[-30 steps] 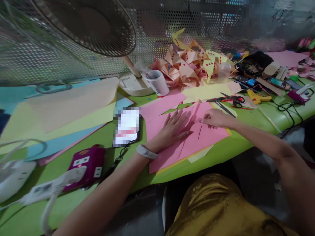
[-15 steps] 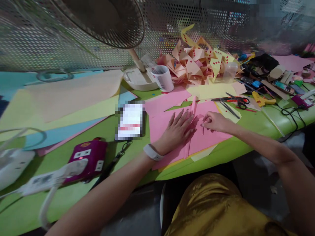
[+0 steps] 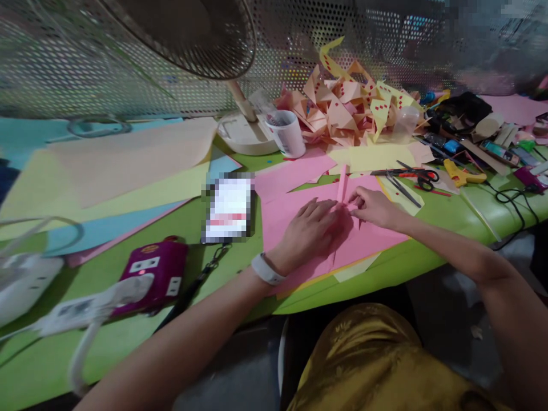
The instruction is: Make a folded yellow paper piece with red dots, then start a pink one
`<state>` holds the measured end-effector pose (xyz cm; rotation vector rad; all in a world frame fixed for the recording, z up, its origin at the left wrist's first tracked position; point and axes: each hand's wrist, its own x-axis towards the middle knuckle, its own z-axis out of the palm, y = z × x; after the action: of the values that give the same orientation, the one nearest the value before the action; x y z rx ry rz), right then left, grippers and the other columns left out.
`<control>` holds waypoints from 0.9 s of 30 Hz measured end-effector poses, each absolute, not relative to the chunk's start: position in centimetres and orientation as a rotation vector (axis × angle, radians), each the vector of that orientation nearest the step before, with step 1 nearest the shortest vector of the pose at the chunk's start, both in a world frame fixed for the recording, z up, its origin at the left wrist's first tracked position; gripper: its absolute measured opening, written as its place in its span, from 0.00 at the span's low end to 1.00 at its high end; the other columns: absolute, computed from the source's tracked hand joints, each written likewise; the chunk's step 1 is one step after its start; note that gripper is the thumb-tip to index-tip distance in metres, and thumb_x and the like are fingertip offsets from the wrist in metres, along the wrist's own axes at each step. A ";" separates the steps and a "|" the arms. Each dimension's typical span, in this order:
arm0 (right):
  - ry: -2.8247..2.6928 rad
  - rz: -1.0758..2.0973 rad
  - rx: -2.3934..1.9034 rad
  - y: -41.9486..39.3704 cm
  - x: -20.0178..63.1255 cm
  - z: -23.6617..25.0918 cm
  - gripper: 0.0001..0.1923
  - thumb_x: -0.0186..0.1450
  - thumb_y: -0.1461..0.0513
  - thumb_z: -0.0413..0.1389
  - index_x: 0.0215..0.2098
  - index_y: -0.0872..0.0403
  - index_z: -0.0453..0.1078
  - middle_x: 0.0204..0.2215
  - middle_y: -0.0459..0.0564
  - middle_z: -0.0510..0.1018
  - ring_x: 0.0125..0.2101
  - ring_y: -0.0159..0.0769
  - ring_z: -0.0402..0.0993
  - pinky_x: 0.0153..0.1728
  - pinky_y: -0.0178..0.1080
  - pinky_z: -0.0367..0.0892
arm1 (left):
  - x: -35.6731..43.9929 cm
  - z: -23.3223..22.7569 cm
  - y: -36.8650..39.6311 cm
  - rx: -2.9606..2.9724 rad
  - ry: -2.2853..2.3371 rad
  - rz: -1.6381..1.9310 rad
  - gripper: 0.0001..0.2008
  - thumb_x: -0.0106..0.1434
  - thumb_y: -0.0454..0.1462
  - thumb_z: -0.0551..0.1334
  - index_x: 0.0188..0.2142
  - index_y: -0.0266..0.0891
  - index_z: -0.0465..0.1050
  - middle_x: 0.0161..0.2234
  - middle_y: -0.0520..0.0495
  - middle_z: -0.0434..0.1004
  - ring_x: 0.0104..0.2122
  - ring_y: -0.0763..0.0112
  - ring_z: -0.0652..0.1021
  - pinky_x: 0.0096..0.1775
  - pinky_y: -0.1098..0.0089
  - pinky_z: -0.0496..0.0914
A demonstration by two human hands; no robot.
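Observation:
A pink paper sheet (image 3: 372,240) lies on the green table (image 3: 128,354) in front of me, over a yellow sheet. My left hand (image 3: 310,231), with a white wristband, rests on the pink sheet with its fingers curled at a raised fold. My right hand (image 3: 372,208) pinches the same folded strip (image 3: 342,185) of pink paper, which stands up from the sheet. The fingertips of both hands meet at the fold.
A phone (image 3: 229,208) lies left of the sheet. Scissors (image 3: 411,174), a yellow glue gun (image 3: 460,172) and cables sit at the right. A pile of folded paper shapes (image 3: 346,105), a white cup (image 3: 289,134) and a fan (image 3: 188,34) stand behind. Large coloured sheets (image 3: 107,177) and a purple power strip (image 3: 149,274) lie at the left.
My left hand has gone from lying flat on the pink sheet to curling its fingers at the fold. My right hand has moved left to meet it.

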<state>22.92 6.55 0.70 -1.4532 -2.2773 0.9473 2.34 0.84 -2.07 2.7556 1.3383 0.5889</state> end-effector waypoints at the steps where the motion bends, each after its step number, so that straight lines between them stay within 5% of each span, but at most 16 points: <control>1: -2.300 0.930 -1.452 6.6 22.9 0.7 0.10 0.63 0.65 0.60 0.43 0.54 0.70 0.33 0.48 0.78 0.34 0.33 0.74 0.31 0.33 0.63 | 2.4 -1.8 0.8 2.771 1.315 0.585 0.18 0.70 0.41 0.54 0.55 0.37 0.70 0.56 0.36 0.75 0.55 0.54 0.75 0.63 0.52 0.62; 7: -2.304 0.893 -1.460 6.0 23.1 0.9 0.11 0.63 0.62 0.61 0.44 0.55 0.73 0.30 0.46 0.78 0.32 0.33 0.74 0.32 0.34 0.61 | 2.6 -1.3 0.5 2.788 1.308 0.496 0.15 0.71 0.40 0.53 0.49 0.38 0.74 0.50 0.38 0.79 0.49 0.53 0.78 0.49 0.55 0.74; 14: -2.301 0.894 -1.508 5.5 23.3 0.7 0.11 0.63 0.60 0.63 0.42 0.55 0.71 0.30 0.46 0.78 0.31 0.33 0.73 0.32 0.34 0.62 | 2.0 -1.8 0.5 2.834 1.306 0.422 0.13 0.68 0.34 0.56 0.50 0.39 0.74 0.54 0.38 0.76 0.51 0.52 0.77 0.49 0.53 0.73; 20: -2.603 0.228 -1.217 3.9 23.2 -0.7 0.09 0.73 0.63 0.49 0.45 0.57 0.70 0.41 0.54 0.77 0.38 0.37 0.73 0.33 0.36 0.63 | 2.1 -1.8 0.4 2.874 1.291 0.522 0.12 0.67 0.36 0.58 0.48 0.36 0.76 0.52 0.37 0.77 0.48 0.54 0.79 0.47 0.55 0.75; 27: -2.765 -0.287 -0.860 3.9 23.8 -1.8 0.12 0.71 0.71 0.47 0.43 0.58 0.73 0.37 0.54 0.77 0.37 0.38 0.72 0.35 0.39 0.67 | 2.5 -1.7 0.2 2.862 1.303 0.689 0.11 0.68 0.37 0.58 0.47 0.36 0.75 0.51 0.37 0.79 0.47 0.54 0.80 0.45 0.57 0.77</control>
<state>23.77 3.88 -1.77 -0.8605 -2.7649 -0.2871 2.46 0.23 -1.67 2.8619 1.3032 0.6893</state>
